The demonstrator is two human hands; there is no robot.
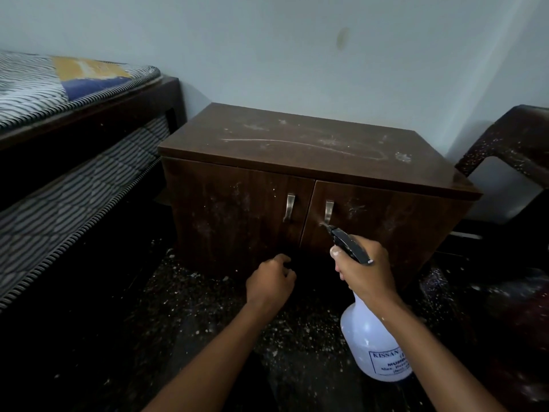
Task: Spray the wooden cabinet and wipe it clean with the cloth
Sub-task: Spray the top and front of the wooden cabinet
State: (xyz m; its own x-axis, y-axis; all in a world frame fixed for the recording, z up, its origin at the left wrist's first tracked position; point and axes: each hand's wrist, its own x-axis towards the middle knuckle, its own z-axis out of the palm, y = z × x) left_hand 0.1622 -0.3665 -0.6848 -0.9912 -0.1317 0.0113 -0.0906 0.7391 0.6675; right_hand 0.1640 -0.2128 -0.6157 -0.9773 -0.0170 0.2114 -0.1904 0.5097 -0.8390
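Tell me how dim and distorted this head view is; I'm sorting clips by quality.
Head view: dim overall; the floor under the cabinet is nearly black; the wall is brightest; wide-angle bending curves the bed edge; corners soft.

Dim room: pale wall (297, 55), speckled dark floor (193, 322), patterned mattress (44, 90) at left
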